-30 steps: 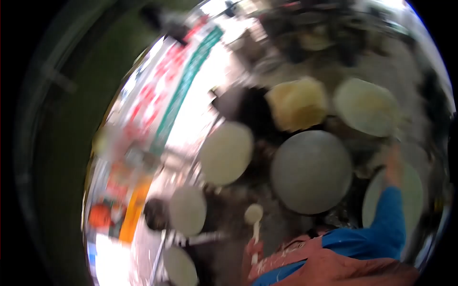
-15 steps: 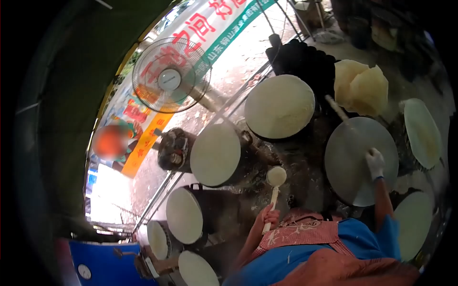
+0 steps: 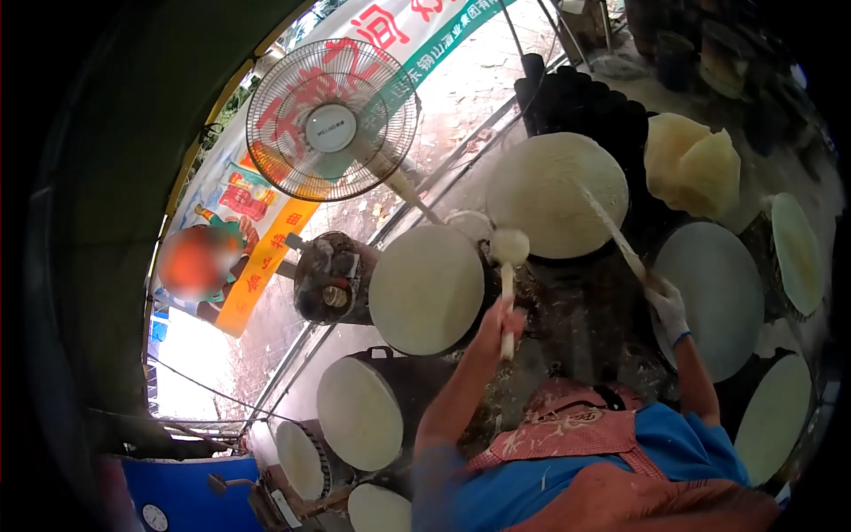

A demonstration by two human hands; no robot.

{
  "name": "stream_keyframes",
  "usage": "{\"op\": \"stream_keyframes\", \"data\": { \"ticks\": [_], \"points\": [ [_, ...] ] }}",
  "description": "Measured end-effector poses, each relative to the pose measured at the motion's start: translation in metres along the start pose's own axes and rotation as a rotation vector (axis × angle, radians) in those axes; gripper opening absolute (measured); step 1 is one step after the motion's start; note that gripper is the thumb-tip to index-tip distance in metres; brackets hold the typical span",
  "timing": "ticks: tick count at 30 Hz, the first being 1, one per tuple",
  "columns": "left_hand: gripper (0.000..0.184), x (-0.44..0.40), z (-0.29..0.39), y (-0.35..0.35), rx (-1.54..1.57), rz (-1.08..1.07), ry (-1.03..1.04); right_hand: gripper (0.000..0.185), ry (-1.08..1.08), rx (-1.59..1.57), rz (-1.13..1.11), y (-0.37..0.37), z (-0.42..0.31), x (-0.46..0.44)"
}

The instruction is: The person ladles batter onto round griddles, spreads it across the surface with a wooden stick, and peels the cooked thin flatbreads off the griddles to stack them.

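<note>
Ladle (image 3: 510, 248) clasped in L grip (image 3: 503, 324) | spatula (image 3: 610, 223) held in gloved R grip (image 3: 667, 308) | grn banner (image 3: 456, 38): 钢山酒业

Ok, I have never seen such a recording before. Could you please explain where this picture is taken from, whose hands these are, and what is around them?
There is no machine here. The camera sits on a person's head and looks forward and down, so the apron at the bottom is the wearer's own.

The left hand is bare and grips a ladle. The right hand, in a white glove, holds a long flat spatula; its far end is over a pale-coated round griddle, though I cannot tell if it touches.

More round griddles surround the person, including a grey one near the glove. Beyond that lies a folded flatbread. A standing fan is at the upper left.
</note>
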State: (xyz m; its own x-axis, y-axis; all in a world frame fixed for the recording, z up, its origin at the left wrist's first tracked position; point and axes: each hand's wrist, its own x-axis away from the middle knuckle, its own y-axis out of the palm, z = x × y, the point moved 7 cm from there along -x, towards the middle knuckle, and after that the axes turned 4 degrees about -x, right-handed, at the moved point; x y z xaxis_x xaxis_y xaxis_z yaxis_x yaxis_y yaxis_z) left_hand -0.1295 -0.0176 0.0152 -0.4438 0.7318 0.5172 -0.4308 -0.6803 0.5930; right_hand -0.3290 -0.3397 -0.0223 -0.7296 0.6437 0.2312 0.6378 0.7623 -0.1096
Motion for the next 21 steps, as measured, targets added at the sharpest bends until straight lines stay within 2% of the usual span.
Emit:
{"op": "stream_keyframes", "data": {
  "ticks": [1,2,4,5,7,9,10,14,15,16,18,20,21],
  "points": [
    [0.028,-0.02,0.024,0.018,-0.035,-0.016,0.155,0.048,-0.011,-0.054,-0.042,0.016,-0.001,-0.007],
    [0.019,-0.048,0.034,0.024,0.168,0.037,0.096,0.047,-0.025,-0.113,-0.082,0.031,0.001,-0.018],
    [0.017,-0.103,0.045,0.023,0.164,0.06,0.106,0.043,-0.026,-0.115,-0.107,0.055,0.003,-0.037],
    [0.019,-0.118,0.05,0.025,0.178,0.178,0.094,0.041,-0.028,-0.115,-0.115,0.063,0.001,-0.045],
    [0.021,-0.159,0.044,0.006,0.278,0.3,0.023,0.039,-0.041,0.061,-0.104,0.078,-0.01,-0.053],
    [0.022,-0.163,0.042,0.001,0.316,0.381,0.006,0.037,-0.082,0.203,-0.126,0.095,-0.02,-0.053],
    [0.022,-0.161,0.04,-0.003,0.342,0.363,0.01,0.036,-0.114,0.253,-0.155,0.106,-0.024,-0.049],
    [0.021,-0.149,0.039,-0.023,0.443,0.24,0.008,0.022,-0.248,0.902,-0.054,0.103,-0.062,-0.036],
    [0.02,-0.147,0.041,-0.027,0.468,0.192,0.006,0.019,-0.284,0.907,-0.001,0.097,-0.065,-0.039],
    [0.019,-0.142,0.043,-0.028,0.457,0.197,0.015,0.023,-0.198,0.868,-0.001,0.095,-0.059,-0.044],
    [0.018,-0.133,0.045,-0.026,0.436,0.201,0.034,0.025,-0.202,0.599,-0.035,0.109,-0.051,-0.04],
    [0.017,-0.126,0.045,-0.023,0.464,0.239,0.021,0.027,-0.08,0.537,-0.142,0.13,-0.043,-0.032],
    [0.018,-0.123,0.045,-0.025,0.475,0.26,0.014,0.027,0.001,0.278,-0.155,0.136,-0.019,-0.033]
  ]
}}
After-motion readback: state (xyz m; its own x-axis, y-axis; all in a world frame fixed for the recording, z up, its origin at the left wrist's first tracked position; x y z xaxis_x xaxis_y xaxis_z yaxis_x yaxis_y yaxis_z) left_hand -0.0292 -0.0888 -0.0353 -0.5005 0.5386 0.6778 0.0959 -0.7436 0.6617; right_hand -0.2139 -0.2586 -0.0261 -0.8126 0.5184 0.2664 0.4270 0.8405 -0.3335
